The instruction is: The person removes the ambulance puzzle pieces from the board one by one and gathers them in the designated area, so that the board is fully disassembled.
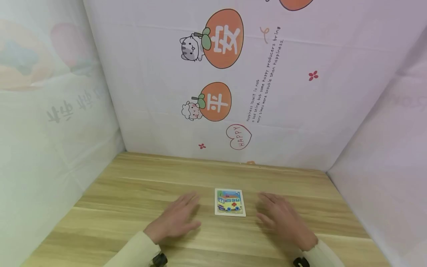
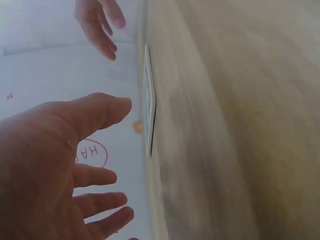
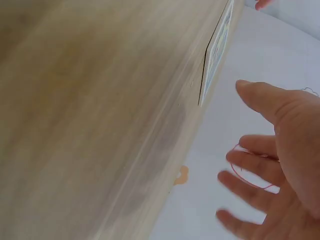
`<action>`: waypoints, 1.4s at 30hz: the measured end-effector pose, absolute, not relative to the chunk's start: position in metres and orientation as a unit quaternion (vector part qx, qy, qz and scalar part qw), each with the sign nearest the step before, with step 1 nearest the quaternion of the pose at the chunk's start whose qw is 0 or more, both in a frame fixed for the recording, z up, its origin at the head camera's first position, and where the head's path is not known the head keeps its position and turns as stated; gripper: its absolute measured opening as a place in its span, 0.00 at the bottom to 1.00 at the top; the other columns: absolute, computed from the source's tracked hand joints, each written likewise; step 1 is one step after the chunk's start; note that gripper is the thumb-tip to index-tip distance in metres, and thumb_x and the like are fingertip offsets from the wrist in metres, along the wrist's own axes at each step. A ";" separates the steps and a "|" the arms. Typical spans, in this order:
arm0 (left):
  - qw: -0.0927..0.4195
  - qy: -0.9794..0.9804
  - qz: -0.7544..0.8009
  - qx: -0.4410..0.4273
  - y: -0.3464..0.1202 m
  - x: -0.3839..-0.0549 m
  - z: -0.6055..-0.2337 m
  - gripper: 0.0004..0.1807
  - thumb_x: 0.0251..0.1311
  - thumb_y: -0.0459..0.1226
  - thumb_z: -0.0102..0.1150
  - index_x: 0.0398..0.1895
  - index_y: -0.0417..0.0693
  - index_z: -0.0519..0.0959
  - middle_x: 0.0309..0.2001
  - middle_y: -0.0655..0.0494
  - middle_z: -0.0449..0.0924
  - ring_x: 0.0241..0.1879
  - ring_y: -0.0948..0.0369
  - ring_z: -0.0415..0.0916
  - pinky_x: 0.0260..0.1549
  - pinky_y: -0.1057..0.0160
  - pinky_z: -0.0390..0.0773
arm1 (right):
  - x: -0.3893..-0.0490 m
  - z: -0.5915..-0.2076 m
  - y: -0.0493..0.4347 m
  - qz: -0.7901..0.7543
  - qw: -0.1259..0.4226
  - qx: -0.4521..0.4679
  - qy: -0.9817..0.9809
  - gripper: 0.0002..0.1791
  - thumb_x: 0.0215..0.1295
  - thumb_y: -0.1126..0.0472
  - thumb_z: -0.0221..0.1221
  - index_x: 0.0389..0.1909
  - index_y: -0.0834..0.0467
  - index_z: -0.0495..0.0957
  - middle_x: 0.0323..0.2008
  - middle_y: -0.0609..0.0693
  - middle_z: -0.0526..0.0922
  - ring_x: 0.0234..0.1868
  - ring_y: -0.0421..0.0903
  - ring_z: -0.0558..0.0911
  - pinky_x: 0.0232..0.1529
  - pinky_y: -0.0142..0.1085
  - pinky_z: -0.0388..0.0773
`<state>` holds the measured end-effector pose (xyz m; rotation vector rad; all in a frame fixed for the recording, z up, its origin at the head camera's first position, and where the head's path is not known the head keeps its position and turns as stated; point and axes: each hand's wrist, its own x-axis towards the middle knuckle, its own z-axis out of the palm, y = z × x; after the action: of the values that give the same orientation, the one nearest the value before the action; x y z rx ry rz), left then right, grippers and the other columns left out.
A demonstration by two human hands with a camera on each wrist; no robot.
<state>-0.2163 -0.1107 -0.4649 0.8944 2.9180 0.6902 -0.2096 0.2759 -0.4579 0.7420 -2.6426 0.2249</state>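
A flat, white-bordered picture card or puzzle (image 1: 230,202), showing a yellow ambulance with a red cross, lies on the wooden table (image 1: 160,174). To its left is my left hand (image 1: 176,217), fingers extended and thumb apart, holding nothing. My right hand (image 1: 283,218) is on the card's other side, its fingers loosely spread and also holding nothing. Neither hand touches the card. Seen edge-on in the left wrist view, the card (image 2: 149,102) looks thin, with the right hand (image 2: 97,25) beyond it. Both hands are slightly blurred in the head view.
A white printed cloth (image 1: 160,111) with orange fruit, cartoon animals and lettering rises behind the table. Pale cloth walls stand at the left (image 1: 50,148) and right (image 1: 390,167). Dark bands (image 1: 160,259) show at both sleeve cuffs.
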 end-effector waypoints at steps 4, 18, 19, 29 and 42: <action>-0.002 0.920 0.269 0.284 -0.100 -0.229 -0.468 0.40 0.69 0.48 0.66 0.78 0.42 0.65 0.76 0.41 0.69 0.75 0.44 0.68 0.73 0.37 0.71 | -0.223 -0.460 0.268 0.082 0.214 0.299 -0.926 0.34 0.59 0.55 0.76 0.65 0.62 0.78 0.60 0.58 0.84 0.61 0.57 0.83 0.61 0.54 0.83; 0.059 0.859 0.456 0.224 -0.072 -0.270 -0.485 0.32 0.71 0.43 0.67 0.73 0.40 0.72 0.68 0.43 0.77 0.67 0.48 0.76 0.69 0.45 0.77 | -0.262 -0.457 0.219 0.134 0.077 0.336 -0.929 0.23 0.64 0.58 0.74 0.58 0.61 0.83 0.53 0.51 0.85 0.55 0.49 0.84 0.60 0.47 0.85; 0.062 0.857 0.459 0.226 -0.070 -0.273 -0.486 0.32 0.71 0.43 0.66 0.72 0.39 0.72 0.68 0.42 0.77 0.67 0.47 0.76 0.69 0.45 0.77 | -0.266 -0.456 0.216 0.138 0.064 0.335 -0.930 0.23 0.65 0.58 0.74 0.58 0.61 0.83 0.53 0.51 0.85 0.55 0.48 0.84 0.59 0.46 0.85; 0.072 0.865 0.432 0.245 -0.063 -0.293 -0.481 0.33 0.67 0.41 0.69 0.70 0.34 0.72 0.67 0.39 0.76 0.67 0.44 0.76 0.70 0.44 0.76 | -0.297 -0.453 0.187 0.169 0.017 0.372 -0.913 0.15 0.68 0.60 0.70 0.53 0.60 0.85 0.47 0.49 0.85 0.46 0.43 0.82 0.48 0.37 0.85; 0.095 0.871 0.428 0.223 -0.060 -0.310 -0.485 0.33 0.64 0.42 0.73 0.70 0.40 0.74 0.67 0.43 0.79 0.66 0.48 0.77 0.68 0.46 0.78 | -0.318 -0.459 0.169 0.179 -0.025 0.349 -0.920 0.09 0.68 0.63 0.70 0.47 0.61 0.87 0.44 0.51 0.85 0.44 0.45 0.81 0.44 0.36 0.85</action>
<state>-0.3095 -0.0605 -0.4848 0.6607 2.5804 1.2696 -0.3182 0.1692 -0.4585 1.1132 -2.9366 0.5727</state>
